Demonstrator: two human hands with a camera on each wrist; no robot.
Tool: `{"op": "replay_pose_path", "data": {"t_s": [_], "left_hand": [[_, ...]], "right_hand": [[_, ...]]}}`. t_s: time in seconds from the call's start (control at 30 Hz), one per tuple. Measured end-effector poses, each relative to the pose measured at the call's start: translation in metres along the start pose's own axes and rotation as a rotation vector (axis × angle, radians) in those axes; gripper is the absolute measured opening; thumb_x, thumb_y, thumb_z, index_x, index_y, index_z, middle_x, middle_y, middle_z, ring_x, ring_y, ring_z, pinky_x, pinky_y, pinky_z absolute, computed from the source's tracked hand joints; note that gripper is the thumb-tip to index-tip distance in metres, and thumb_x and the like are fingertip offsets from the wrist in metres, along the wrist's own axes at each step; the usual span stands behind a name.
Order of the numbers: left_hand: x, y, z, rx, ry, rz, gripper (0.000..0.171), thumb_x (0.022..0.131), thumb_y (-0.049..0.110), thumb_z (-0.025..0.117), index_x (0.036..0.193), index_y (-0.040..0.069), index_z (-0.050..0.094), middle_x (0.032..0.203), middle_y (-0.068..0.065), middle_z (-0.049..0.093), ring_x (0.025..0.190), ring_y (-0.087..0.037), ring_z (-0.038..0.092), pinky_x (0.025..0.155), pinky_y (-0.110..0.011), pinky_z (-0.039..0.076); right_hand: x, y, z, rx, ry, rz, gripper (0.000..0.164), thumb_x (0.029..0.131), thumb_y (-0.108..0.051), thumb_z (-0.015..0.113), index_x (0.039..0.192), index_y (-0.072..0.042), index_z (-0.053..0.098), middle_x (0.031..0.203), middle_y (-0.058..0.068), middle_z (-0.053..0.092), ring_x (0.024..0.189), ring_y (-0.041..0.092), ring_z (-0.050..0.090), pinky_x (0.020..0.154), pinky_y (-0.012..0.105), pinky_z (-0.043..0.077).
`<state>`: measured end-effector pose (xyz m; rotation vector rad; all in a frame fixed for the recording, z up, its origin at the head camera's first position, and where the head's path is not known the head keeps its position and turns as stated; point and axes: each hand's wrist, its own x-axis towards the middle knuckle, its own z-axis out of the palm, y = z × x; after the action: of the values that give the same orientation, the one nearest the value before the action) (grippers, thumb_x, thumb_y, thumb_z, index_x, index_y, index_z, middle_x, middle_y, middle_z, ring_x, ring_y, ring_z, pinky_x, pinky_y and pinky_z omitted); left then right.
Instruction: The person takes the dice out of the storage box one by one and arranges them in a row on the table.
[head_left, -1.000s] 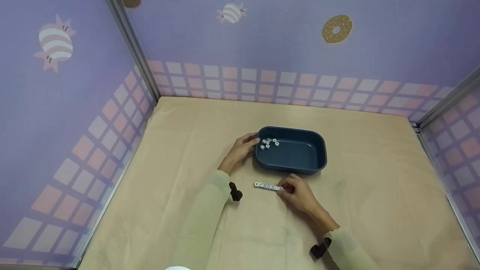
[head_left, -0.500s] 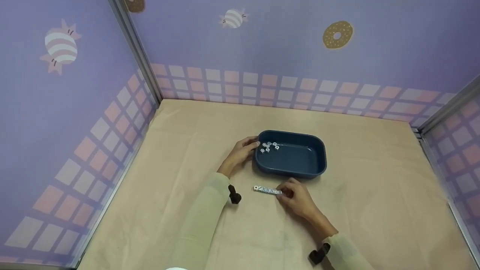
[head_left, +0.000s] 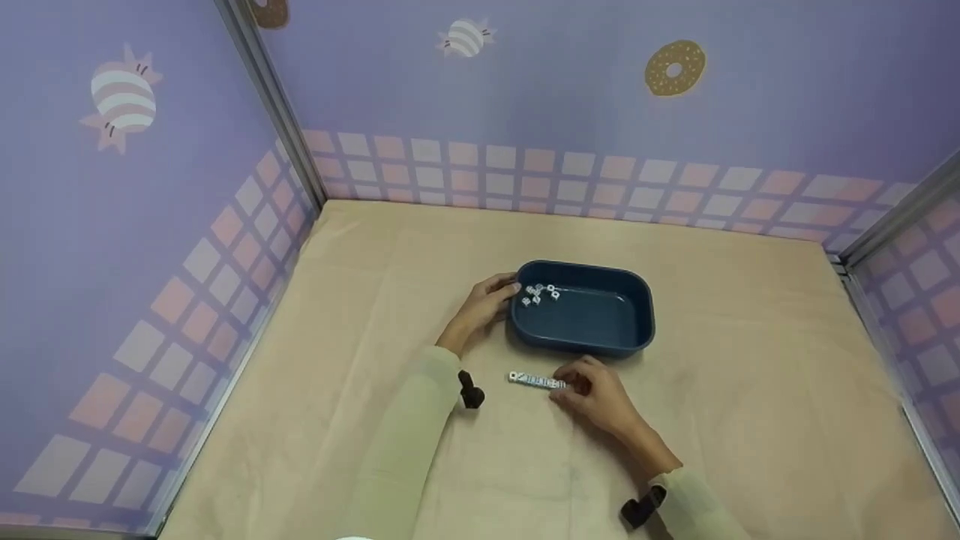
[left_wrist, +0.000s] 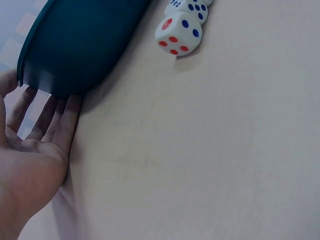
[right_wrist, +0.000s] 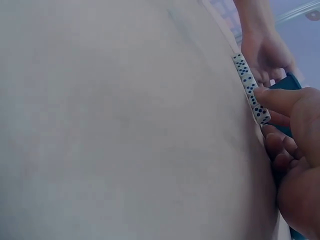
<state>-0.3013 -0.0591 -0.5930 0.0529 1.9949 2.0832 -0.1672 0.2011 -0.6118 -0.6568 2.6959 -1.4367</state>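
Note:
A row of several white dice point(head_left: 534, 380) lies on the table in front of the dark blue tray point(head_left: 637, 315). My right hand point(head_left: 596, 394) is at the row's right end, thumb on the near side and fingers on the far side, pinching the end dice. In the right wrist view, the thumb point(right_wrist: 280, 100) touches the side of the dice row point(right_wrist: 245, 75). My left hand point(head_left: 481, 306) holds the tray's left end, thumb at the rim and fingers against the outer wall. Several loose dice point(head_left: 536, 295) lie inside the tray at its left end.
A beige cloth point(head_left: 390, 255) covers the table. Purple patterned panels point(head_left: 525, 90) stand at the back, left and right, joined by metal posts point(head_left: 274, 97). Dark wrist devices point(head_left: 471, 391) sit at both cuffs.
The head view has tilted slightly, so the scene sits lower. My right thumb and fingers have shifted a little at the row's right end. The left hand and tray stay put.

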Motion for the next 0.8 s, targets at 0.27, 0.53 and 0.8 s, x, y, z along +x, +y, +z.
{"op": "replay_pose_path", "data": {"t_s": [0.27,0.53,0.8], "left_hand": [[0.000,0.002,0.005,0.001,-0.006,-0.009,0.049,0.107,0.030,0.066,0.152,0.011,0.057,0.149,-0.012,0.059,0.127,-0.027,0.066,0.101,-0.038,0.058],[0.001,0.003,0.004,0.016,0.007,0.018,0.048,0.108,0.027,0.065,0.151,0.010,0.058,0.149,-0.012,0.059,0.131,-0.028,0.063,0.104,-0.037,0.056],[-0.001,-0.001,0.001,0.005,0.011,0.004,0.047,0.107,0.027,0.066,0.151,0.009,0.058,0.148,-0.013,0.060,0.129,-0.028,0.065,0.102,-0.038,0.057]], "right_hand": [[0.004,-0.021,-0.033,-0.027,-0.104,-0.038,0.018,0.092,-0.015,0.085,0.108,-0.010,0.078,0.092,-0.005,0.068,0.080,0.013,0.061,0.067,0.026,0.053],[0.041,-0.041,-0.070,-0.059,-0.009,-0.152,0.013,0.094,-0.011,0.082,0.106,-0.008,0.078,0.095,-0.005,0.072,0.080,0.014,0.064,0.068,0.026,0.054],[0.090,-0.020,-0.070,-0.082,0.138,-0.095,0.015,0.094,-0.007,0.082,0.108,-0.004,0.077,0.100,0.006,0.072,0.088,0.020,0.068,0.078,0.033,0.058]]}}
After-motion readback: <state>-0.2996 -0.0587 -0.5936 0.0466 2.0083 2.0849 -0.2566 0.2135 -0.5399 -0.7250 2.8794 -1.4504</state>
